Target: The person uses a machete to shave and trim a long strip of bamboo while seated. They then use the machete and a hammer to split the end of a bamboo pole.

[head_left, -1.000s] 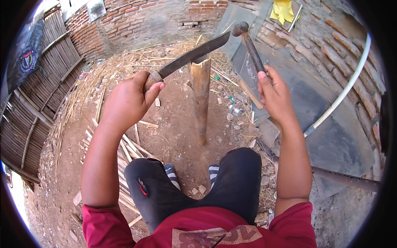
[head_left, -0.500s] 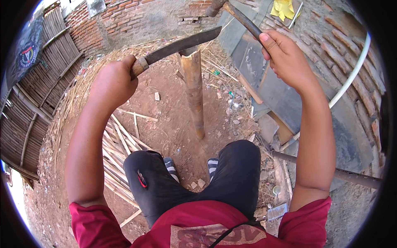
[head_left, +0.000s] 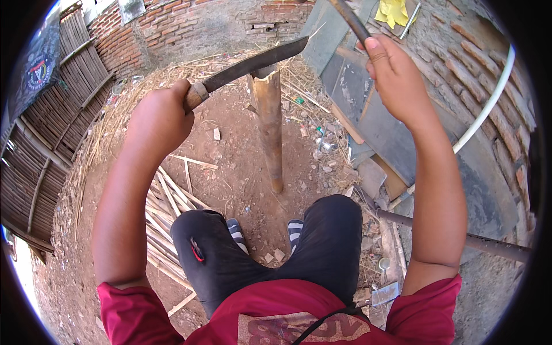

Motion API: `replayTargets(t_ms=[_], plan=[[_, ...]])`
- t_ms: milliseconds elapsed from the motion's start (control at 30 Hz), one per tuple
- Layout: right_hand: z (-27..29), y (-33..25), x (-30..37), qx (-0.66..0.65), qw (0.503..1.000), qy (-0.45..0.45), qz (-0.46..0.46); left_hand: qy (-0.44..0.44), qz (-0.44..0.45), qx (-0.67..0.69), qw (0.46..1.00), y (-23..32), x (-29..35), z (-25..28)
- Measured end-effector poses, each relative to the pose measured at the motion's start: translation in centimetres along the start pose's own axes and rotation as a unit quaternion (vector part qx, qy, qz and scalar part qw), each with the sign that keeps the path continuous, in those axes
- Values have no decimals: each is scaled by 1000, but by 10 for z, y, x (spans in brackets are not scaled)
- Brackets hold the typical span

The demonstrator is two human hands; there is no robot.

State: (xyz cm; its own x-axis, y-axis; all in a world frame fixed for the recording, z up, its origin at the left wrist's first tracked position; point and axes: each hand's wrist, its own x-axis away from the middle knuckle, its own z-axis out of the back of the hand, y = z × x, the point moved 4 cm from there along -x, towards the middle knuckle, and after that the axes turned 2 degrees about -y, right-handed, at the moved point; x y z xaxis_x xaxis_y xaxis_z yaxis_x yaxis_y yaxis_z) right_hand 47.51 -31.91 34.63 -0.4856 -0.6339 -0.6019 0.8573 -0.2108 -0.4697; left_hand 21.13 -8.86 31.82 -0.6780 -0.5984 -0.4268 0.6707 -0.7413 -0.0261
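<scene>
"Working from the left, what matters first?"

"Mind the pale strips (head_left: pixel 164 230) lying left of the bamboo tube (head_left: pixel 269 126), nearer the person; I'd step around them. Then I'd keep the left hand (head_left: pixel 160 118) where it is, well left of the tube, so no blow lands near the knuckles."

"And the blade?"

"The long knife (head_left: pixel 256 64) slants up from that hand across the tube's top, its tip jutting out to the right. Best to seat it squarely over the mouth. Whether its edge touches the rim, I can't tell."

"Where's the tube itself?"

"Ahead of the person, nearly upright on the dirt ground (head_left: pixel 224 158), hollow end up, with no hand steadying it. I can't see whether it's planted, so light taps seem wiser to begin with."

"The hammer (head_left: pixel 352 20)?"

"Above and right of the tube, its head almost wholly cut off by the upper edge of the view. I'd aim for the blade's spine directly over the tube, not the free tip."

"Now the grips."

"The left is closed in a fist around the knife's wooden handle. The right hand (head_left: pixel 397 77), right of the tube, is wrapped about the hammer's shaft, thumb against it. Neither touches the tube."
</scene>
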Motion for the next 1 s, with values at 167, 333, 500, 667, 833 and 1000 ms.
replayTargets(t_ms=[167,333,500,667,833,1000], plan=[[0,5,-11,56,998,-35,12,-7,-8,-2,1000,12,4,5],[6,2,3,3,999,19,-28,-6,-3,-7,1000,18,11,4],[-36,43,22,-79,992,8,-94,-10,10,-5,1000,22,13,3],[-124,41,76,-222,964,58,-134,15,19,23,999,20,12,4],[-215,31,94,-294,940,57,-163,-7,-3,43,999,15,8,2],[-261,35,89,-465,862,36,-201,-38,-15,64,997,18,14,11]])
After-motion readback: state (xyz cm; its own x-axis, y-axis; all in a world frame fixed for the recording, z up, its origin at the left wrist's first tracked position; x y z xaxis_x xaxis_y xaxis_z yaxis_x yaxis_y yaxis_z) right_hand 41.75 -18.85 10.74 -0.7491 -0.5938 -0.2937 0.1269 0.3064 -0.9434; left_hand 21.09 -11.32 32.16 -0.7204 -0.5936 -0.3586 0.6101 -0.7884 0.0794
